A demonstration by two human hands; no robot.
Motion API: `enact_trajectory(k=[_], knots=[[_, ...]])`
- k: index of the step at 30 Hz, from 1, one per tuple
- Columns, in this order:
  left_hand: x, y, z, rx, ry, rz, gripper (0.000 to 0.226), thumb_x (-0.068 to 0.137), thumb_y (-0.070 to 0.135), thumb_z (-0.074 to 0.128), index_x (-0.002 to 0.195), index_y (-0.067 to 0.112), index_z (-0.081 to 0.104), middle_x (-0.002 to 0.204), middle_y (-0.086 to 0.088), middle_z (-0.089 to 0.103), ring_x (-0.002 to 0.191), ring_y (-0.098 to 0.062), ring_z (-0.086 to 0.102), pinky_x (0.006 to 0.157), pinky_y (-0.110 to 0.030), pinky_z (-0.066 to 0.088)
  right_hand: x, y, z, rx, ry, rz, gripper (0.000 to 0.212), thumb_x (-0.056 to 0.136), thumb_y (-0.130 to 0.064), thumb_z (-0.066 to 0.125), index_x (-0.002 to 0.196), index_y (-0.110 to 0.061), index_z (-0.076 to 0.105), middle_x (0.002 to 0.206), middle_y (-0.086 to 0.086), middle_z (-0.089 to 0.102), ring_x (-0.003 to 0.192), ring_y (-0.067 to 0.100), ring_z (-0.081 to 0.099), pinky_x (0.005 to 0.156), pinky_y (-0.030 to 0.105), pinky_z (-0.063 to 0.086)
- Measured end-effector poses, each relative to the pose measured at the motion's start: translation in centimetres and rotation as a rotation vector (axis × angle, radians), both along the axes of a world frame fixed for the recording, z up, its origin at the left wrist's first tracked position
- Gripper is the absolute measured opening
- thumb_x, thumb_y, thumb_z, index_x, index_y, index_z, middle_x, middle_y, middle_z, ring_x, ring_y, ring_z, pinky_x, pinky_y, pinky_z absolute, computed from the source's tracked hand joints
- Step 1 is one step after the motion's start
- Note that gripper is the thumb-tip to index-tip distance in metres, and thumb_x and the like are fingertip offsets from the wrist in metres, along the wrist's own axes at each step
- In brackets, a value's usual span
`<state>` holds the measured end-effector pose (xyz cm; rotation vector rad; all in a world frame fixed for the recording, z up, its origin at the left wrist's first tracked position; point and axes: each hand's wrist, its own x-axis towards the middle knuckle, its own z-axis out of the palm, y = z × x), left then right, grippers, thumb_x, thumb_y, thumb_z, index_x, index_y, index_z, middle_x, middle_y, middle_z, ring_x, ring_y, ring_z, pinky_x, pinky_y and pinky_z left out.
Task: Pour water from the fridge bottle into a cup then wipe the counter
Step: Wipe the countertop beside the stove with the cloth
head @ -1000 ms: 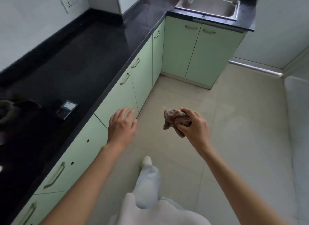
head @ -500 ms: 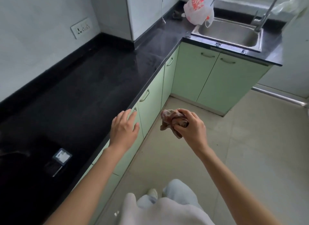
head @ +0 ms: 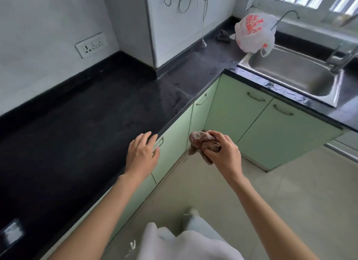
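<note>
Cloth sits bunched in my right hand, grip clamped on it at frame centre; my left hand hovers fingers-apart over the black surface edge.

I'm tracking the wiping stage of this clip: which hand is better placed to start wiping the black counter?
The right hand, I'd judge: it already grips the bunched cloth, though it hangs over the floor. The left hand is over the counter edge but holds nothing.
</note>
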<state>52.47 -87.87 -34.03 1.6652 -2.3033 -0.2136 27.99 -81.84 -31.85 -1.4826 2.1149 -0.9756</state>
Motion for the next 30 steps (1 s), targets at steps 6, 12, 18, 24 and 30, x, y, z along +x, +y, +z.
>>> enact_trajectory(k=[6,12,18,24,30], knots=[[-4.3,-4.4,-0.3,-0.013,-0.005,0.076,0.04,0.087,0.017,0.066,0.124,0.004,0.061,0.128,-0.018,0.059,0.119,-0.038,0.054,0.094,-0.05,0.045,-4.3,-7.2,0.5,0.038,0.019,0.085,0.047,0.068,-0.029,0.076,0.112,-0.036,0.062,0.106,-0.011,0.063,0.092,0.013,0.059,0.073,0.025,0.043],[-5.7,-9.4,-1.8,-0.009,-0.023,0.157,0.042,0.083,0.016,0.07,0.122,0.003,0.062,0.126,-0.019,0.06,0.116,-0.039,0.055,0.09,-0.051,0.048,-5.4,-14.7,-0.4,0.065,0.015,0.186,0.046,0.069,-0.027,0.075,0.112,-0.036,0.061,0.108,-0.013,0.062,0.093,0.01,0.057,0.074,0.024,0.04],[-6.0,-15.2,-4.0,0.022,-0.023,0.208,0.043,0.081,0.018,0.072,0.121,0.004,0.063,0.125,-0.019,0.061,0.113,-0.039,0.057,0.088,-0.05,0.05,-5.1,-22.6,-1.4,0.099,0.037,0.237,0.045,0.071,-0.028,0.074,0.113,-0.038,0.06,0.105,-0.012,0.061,0.093,0.011,0.057,0.074,0.024,0.04],[-5.9,-19.0,-5.3,0.033,-0.031,0.229,0.044,0.079,0.018,0.074,0.12,0.005,0.064,0.123,-0.018,0.061,0.111,-0.038,0.059,0.085,-0.05,0.052,-4.7,-28.5,-2.5,0.139,0.083,0.285,0.048,0.07,-0.028,0.075,0.114,-0.037,0.06,0.11,-0.011,0.062,0.096,0.013,0.059,0.073,0.023,0.038],[-6.1,-20.0,-7.0,0.086,-0.029,0.288,0.045,0.077,0.018,0.076,0.118,0.005,0.065,0.124,-0.018,0.061,0.111,-0.038,0.059,0.084,-0.051,0.053,-4.8,-33.6,-3.8,0.178,0.116,0.333,0.049,0.07,-0.029,0.076,0.116,-0.035,0.06,0.114,-0.009,0.061,0.101,0.016,0.058,0.073,0.023,0.037]])
